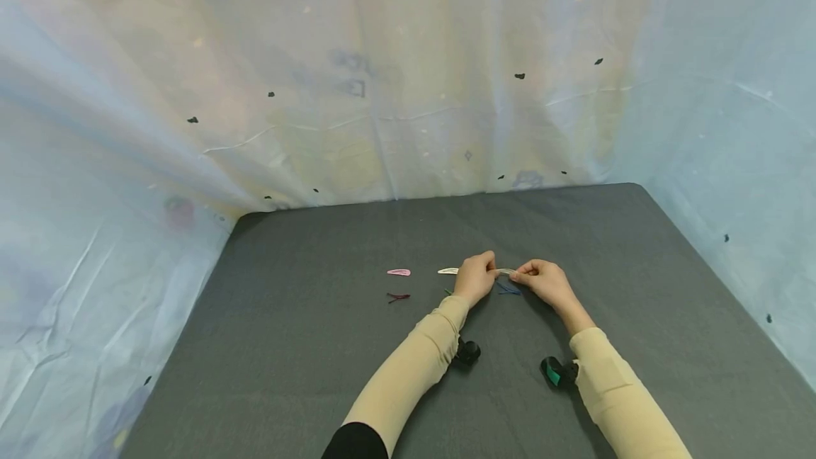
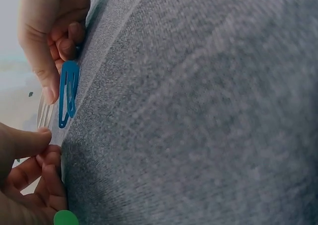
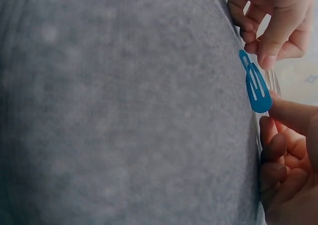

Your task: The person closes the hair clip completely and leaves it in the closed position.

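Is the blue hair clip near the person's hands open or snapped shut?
Open: both wrist views show the blue snap hair clip's narrow ends spread apart instead of nested together.

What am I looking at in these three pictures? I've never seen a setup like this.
This is no robot, just a person's left hand and right hand. The wide picture comes from a camera on the head; the two close-ups come from one on each wrist. On the dark grey table lie a pink clip, a cream clip, a dark red clip and a blue clip, with a green piece partly hidden. The hands pinch a pale clip between them, one at each end.
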The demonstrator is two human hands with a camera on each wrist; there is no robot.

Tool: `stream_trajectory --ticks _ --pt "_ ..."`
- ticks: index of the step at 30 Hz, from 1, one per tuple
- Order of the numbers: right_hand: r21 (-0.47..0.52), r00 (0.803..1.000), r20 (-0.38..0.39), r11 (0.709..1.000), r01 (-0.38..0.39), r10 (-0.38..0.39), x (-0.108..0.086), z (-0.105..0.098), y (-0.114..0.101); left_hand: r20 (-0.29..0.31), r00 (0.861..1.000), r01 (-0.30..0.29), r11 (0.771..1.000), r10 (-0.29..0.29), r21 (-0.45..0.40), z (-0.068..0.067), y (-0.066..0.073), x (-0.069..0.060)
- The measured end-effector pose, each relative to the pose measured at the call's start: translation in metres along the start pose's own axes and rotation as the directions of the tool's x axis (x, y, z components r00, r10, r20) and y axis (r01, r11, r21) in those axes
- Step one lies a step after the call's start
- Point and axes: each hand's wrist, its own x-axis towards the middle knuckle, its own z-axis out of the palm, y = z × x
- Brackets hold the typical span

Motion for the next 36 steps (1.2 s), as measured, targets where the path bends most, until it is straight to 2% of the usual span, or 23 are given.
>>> stream_trajectory --ticks 8,14,19,25,36 --pt "0.063 0.998 0.066 0.998 0.020 -0.024 -0.004 -0.005 0.000 -0.018 0.999 -0.050 0.999 0.050 -0.018 0.001 -0.004 0.001" --pt "0.088 0.995 0.095 0.996 0.013 -0.022 -0.005 -0.009 -0.001 0.008 0.999 -0.052 0.998 0.052 -0.024 0.000 -0.004 0.000" --pt "0.077 0.993 0.121 0.997 0.003 -0.012 -0.003 -0.012 0.000 -0.014 0.999 -0.047 0.999 0.047 -0.022 0.000 -0.004 0.001" --pt "0.088 0.981 0.194 0.996 -0.029 0.011 0.000 -0.018 0.000 -0.015 1.000 -0.022 0.998 0.021 -0.055 -0.002 -0.005 0.000" --pt "0.121 0.981 0.192 0.992 -0.041 0.017 0.003 -0.017 0.004 0.007 0.997 0.079 0.992 -0.078 -0.103 -0.006 -0.001 -0.001"
